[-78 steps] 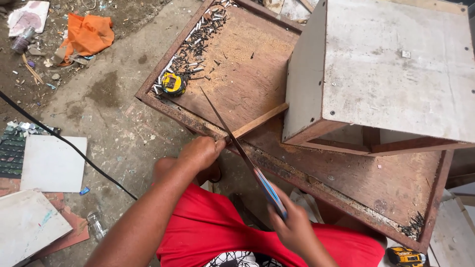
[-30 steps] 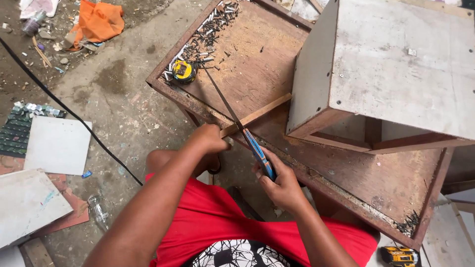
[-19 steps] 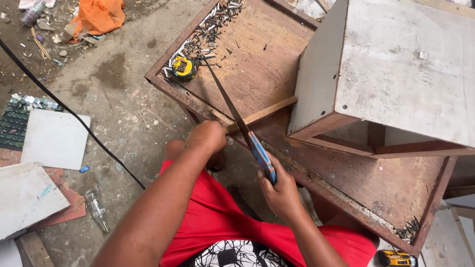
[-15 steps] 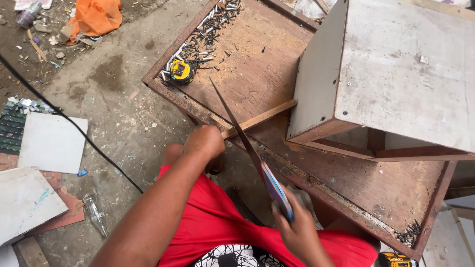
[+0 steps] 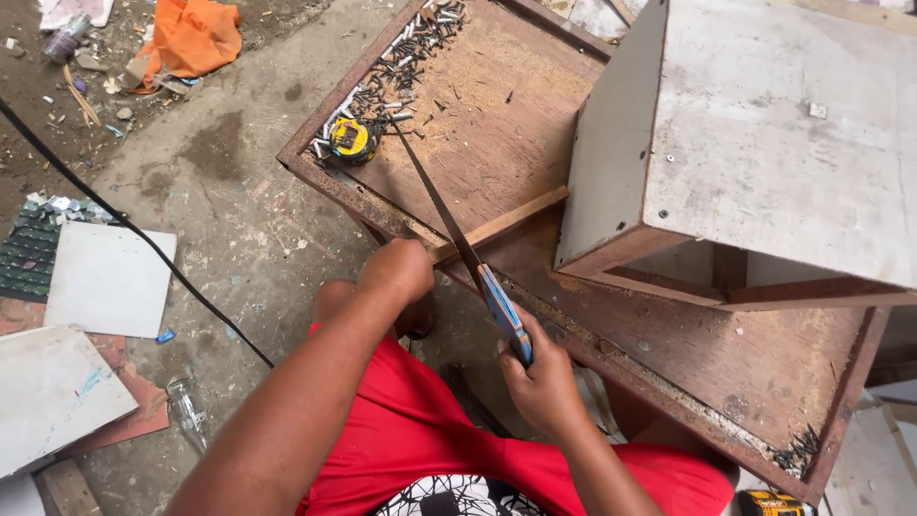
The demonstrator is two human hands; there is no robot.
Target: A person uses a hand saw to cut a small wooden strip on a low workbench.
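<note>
A thin wooden strip lies across the brown wooden worktable, its near end over the table's edge. My left hand presses that near end down at the rim. My right hand grips the blue striped handle of a hand saw. The blade runs away from me and crosses the strip just beside my left hand. A yellow tape measure rests by the blade's far tip, next to a heap of nails.
A grey boxy cabinet stands on the table's right side. On the concrete floor to the left lie a black cable, white tiles, a mosaic sheet, a glass bottle and an orange cloth. A yellow power tool sits at the bottom right.
The saw has slid back and forth across the strip: pulled back towards me half a second ago, now pushed forward again. My left hand has stayed on the strip.
</note>
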